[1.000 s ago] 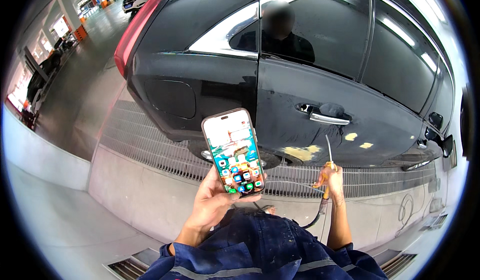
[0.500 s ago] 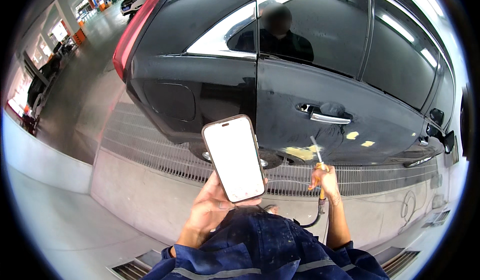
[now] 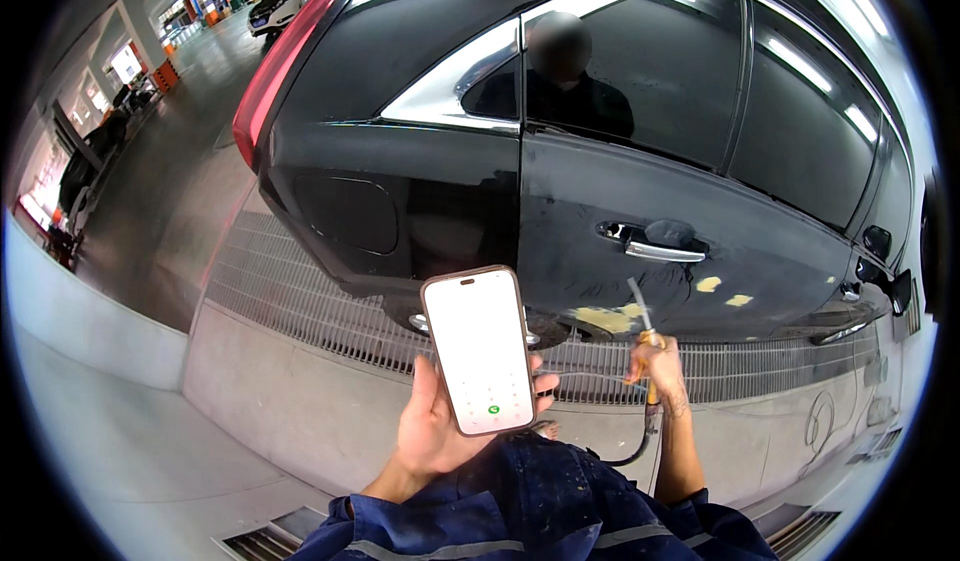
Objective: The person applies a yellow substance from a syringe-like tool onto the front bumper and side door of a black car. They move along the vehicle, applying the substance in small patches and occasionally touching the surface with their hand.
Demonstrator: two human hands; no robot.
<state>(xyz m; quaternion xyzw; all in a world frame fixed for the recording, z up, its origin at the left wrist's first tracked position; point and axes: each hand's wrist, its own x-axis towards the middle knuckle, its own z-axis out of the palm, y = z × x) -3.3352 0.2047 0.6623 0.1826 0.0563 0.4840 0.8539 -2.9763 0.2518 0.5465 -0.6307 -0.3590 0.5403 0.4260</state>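
Note:
My left hand [image 3: 432, 433] is wrapped round a smartphone [image 3: 478, 351] in a dark case, held upright with its bright white screen facing me. A green round button and rows of faint marks show low on the screen. In my right hand [image 3: 663, 369] is a yellow air blow gun [image 3: 641, 306], its slim pale nozzle pointing up toward the car, with a dark hose [image 3: 637, 453] running from its lower end. Behind the nozzle is the dull, sanded rear door [image 3: 585, 196] of a black car, with pale yellow filler patches [image 3: 605, 319] below a chrome door handle [image 3: 664, 252].
A floor grating [image 3: 290, 271] runs along the car's side. Pale floor and a low wall [image 3: 100, 296] lie to the left, with parked cars [image 3: 272, 6] beyond. At the right, a looped cable or hose [image 3: 820, 421] lies near the wall.
The phone has moved slightly down and right; its screen now shows a green button. My left fingers have shifted round its edge. The right hand and blow gun sit a little lower in view.

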